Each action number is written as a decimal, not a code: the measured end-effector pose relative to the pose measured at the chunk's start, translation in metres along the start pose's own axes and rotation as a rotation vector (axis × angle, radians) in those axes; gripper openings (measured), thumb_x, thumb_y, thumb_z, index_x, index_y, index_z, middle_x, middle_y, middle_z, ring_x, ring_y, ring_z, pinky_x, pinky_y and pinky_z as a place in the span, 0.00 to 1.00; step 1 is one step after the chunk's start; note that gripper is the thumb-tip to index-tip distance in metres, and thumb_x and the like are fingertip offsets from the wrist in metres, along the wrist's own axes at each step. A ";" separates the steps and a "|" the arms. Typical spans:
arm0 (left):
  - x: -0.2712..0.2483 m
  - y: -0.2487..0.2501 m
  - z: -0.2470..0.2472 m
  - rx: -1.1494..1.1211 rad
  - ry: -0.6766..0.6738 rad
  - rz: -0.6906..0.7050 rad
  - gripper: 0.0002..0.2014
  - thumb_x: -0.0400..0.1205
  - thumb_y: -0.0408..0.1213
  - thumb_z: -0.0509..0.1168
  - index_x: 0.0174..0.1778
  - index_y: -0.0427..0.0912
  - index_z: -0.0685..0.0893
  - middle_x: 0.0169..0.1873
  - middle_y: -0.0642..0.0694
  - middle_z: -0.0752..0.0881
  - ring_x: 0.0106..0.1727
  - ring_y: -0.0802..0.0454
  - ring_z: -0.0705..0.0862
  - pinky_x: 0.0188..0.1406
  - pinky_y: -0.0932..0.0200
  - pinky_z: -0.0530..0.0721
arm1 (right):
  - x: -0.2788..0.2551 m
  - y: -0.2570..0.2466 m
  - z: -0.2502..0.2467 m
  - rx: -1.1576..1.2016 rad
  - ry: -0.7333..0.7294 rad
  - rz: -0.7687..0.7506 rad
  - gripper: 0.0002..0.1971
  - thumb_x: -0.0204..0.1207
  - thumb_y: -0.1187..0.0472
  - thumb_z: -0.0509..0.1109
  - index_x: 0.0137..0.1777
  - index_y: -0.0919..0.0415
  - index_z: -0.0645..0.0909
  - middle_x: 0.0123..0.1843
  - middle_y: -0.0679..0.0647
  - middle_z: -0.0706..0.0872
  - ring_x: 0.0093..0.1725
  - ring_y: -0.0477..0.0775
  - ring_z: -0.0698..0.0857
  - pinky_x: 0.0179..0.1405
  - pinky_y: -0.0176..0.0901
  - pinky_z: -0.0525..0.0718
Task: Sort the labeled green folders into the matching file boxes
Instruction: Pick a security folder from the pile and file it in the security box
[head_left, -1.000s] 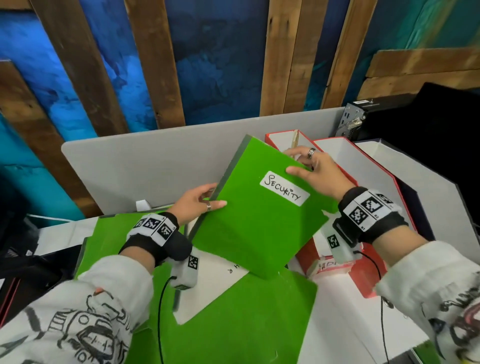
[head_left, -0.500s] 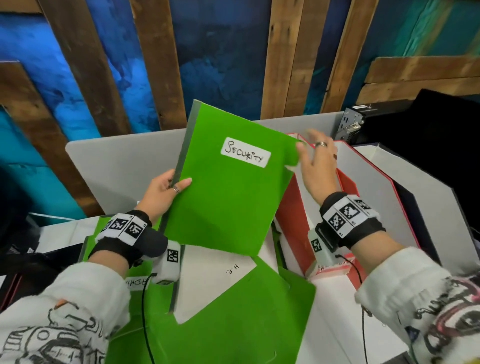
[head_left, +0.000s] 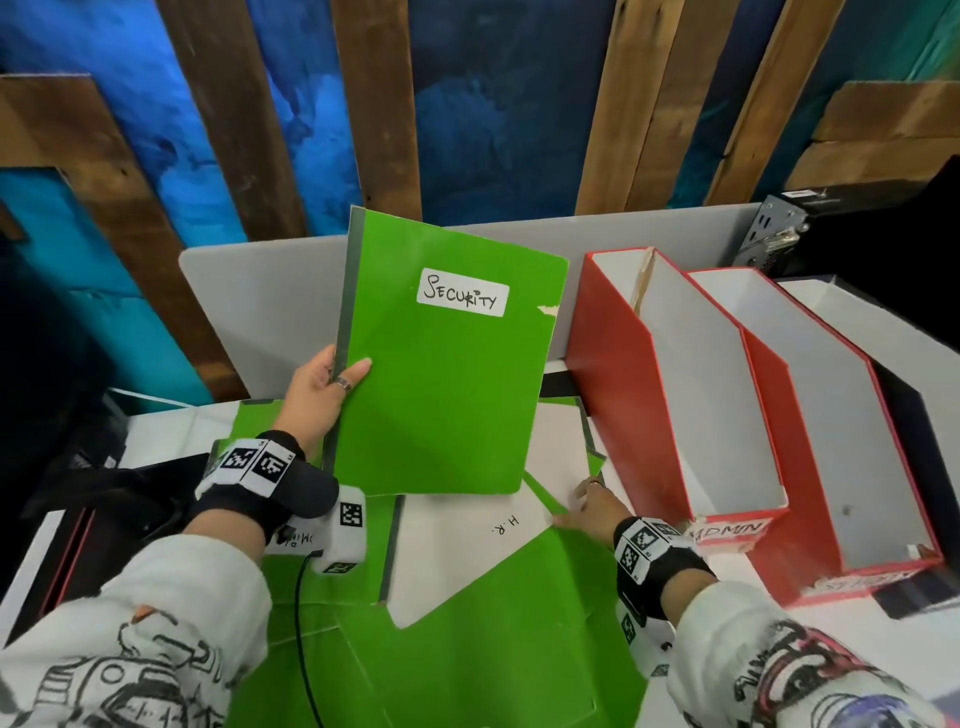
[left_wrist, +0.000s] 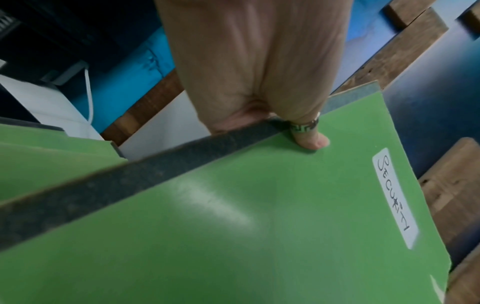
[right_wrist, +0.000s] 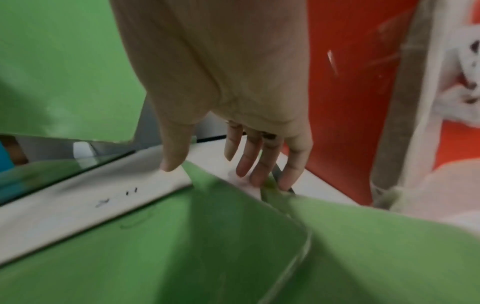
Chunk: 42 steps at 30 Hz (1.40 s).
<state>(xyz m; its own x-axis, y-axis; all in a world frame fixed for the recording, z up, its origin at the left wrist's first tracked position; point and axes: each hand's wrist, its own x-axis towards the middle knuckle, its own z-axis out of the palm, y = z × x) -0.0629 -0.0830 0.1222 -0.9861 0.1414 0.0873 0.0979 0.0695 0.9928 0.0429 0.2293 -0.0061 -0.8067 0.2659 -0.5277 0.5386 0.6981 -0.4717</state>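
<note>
Holding the SECURITY folder (head_left: 441, 364) upright by its spine, my left hand (head_left: 317, 395) is pinching it, thumb on the cover. The red boxes (head_left: 670, 384) are standing to its right, their long axes running away from me. My right hand (head_left: 587, 506) is resting with straight fingers (right_wrist: 259, 164) on the H.R. folder (head_left: 467, 540) lying on the surface, nearer those boxes.

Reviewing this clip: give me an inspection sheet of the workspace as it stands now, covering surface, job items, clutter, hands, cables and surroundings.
Surface: white desk, largely covered by folders.
Job's things: SECURITY folder held up off the desk; H.R. folder lying open in the green pile; two red file boxes side by side at right, both showing white insides with no folders seen; the nearer one reads ADMIN, the other label is blurred.
Clutter: dark items at the desk's left edge, unclear.
Hands: left hand grips the SECURITY folder's spine edge; right hand has straight fingers on the H.R. folder.
Cables: black lead from the left wrist camera.
Surroundings: grey divider, blue wall with wooden planks.
</note>
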 end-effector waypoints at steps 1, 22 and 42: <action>0.000 -0.002 -0.001 0.003 0.004 -0.006 0.12 0.83 0.30 0.61 0.51 0.53 0.82 0.46 0.56 0.89 0.58 0.44 0.83 0.68 0.37 0.76 | 0.002 0.002 0.004 -0.031 -0.008 0.017 0.37 0.67 0.46 0.77 0.70 0.64 0.67 0.68 0.60 0.77 0.67 0.59 0.78 0.68 0.53 0.75; 0.011 -0.002 -0.010 -0.034 0.069 -0.019 0.27 0.80 0.45 0.65 0.76 0.47 0.68 0.74 0.46 0.75 0.75 0.46 0.73 0.74 0.40 0.71 | -0.012 -0.003 -0.053 0.171 0.096 -0.056 0.12 0.78 0.69 0.67 0.59 0.76 0.79 0.55 0.59 0.83 0.55 0.55 0.81 0.54 0.40 0.76; 0.027 0.035 -0.005 -0.071 0.217 0.110 0.19 0.86 0.32 0.56 0.74 0.41 0.69 0.70 0.39 0.78 0.69 0.42 0.78 0.70 0.42 0.75 | -0.099 -0.041 -0.187 -0.052 0.805 -0.406 0.18 0.78 0.70 0.62 0.64 0.50 0.78 0.46 0.50 0.86 0.43 0.56 0.82 0.44 0.46 0.78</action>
<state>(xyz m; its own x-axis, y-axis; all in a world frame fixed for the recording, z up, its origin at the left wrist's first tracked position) -0.0867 -0.0819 0.1596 -0.9765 -0.0719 0.2032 0.2041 -0.0055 0.9789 0.0556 0.2986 0.1978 -0.8688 0.3637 0.3361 0.1791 0.8635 -0.4714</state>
